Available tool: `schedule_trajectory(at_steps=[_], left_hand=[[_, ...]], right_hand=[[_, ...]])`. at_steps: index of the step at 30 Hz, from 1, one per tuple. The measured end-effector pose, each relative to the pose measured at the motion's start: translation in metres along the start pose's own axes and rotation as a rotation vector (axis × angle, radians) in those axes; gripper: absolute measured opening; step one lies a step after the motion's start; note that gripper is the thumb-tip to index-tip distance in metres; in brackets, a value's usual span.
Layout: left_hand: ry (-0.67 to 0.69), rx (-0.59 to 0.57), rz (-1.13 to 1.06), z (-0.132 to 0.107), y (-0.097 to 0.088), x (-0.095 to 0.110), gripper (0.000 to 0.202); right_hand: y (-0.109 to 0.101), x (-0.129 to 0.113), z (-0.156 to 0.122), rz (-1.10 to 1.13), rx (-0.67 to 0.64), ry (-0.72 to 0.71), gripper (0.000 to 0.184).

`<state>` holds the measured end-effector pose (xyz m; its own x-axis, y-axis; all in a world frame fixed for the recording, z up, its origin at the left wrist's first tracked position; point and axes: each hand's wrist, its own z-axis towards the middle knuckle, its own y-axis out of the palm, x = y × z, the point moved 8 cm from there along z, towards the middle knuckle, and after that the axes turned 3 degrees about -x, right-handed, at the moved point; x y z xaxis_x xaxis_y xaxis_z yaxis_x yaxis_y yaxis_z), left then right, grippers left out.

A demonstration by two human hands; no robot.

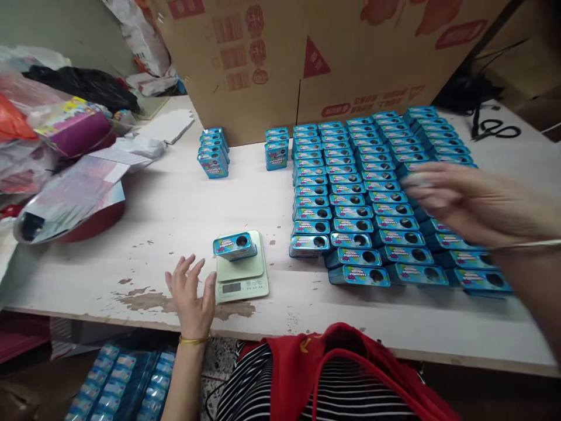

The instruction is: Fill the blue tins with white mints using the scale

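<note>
A small blue tin [235, 245] with a round hole in its lid lies on a pale green digital scale [242, 273] near the table's front edge. My left hand [189, 295] rests just left of the scale, fingers spread and empty. My right hand [464, 199] hovers, blurred by motion, over the right side of a large block of identical blue tins [363, 204] laid out in rows. Its fingers look stretched out with nothing in them.
Two short stacks of the same tins [213, 153] [276, 149] stand by a big cardboard box [307, 58] at the back. Plastic bags and packaging [65, 152] crowd the left. Scissors [497, 130] lie at the far right. More tins [123, 380] sit below the table.
</note>
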<state>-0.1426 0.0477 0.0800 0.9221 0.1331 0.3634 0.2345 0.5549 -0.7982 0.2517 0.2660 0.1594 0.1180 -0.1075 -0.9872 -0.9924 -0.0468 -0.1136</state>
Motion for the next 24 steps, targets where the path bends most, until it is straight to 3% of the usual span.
schedule_trajectory(at_steps=[1, 4, 6, 8, 11, 13, 18, 24], left_hand=[[-0.025, -0.009, 0.023, -0.009, 0.003, -0.013, 0.026], [-0.084, -0.03, 0.097, -0.037, 0.012, -0.046, 0.028], [-0.104, -0.034, 0.13, -0.053, 0.018, -0.061, 0.029], [-0.112, -0.035, 0.145, -0.065, 0.023, -0.069, 0.029], [-0.123, -0.029, 0.143, -0.071, 0.027, -0.071, 0.029], [-0.135, -0.017, 0.127, -0.071, 0.028, -0.07, 0.028], [-0.164, -0.02, 0.103, -0.07, 0.029, -0.07, 0.028], [-0.187, -0.028, 0.094, -0.072, 0.031, -0.071, 0.027]], right_hand=[[0.043, 0.008, -0.003, 0.093, -0.196, 0.119, 0.006], [0.16, 0.01, -0.023, 0.12, -0.574, 0.166, 0.01], [0.216, 0.01, -0.035, -0.023, -0.736, 0.089, 0.009], [0.25, 0.006, -0.043, -0.208, -0.81, -0.084, 0.012], [0.272, -0.002, -0.052, -0.501, -0.828, -0.4, 0.016], [0.279, -0.001, -0.059, -0.658, -0.856, -0.524, 0.018], [0.288, 0.011, -0.068, -0.847, -0.93, -0.574, 0.02], [0.289, 0.009, -0.07, -0.842, -0.932, -0.588, 0.019]])
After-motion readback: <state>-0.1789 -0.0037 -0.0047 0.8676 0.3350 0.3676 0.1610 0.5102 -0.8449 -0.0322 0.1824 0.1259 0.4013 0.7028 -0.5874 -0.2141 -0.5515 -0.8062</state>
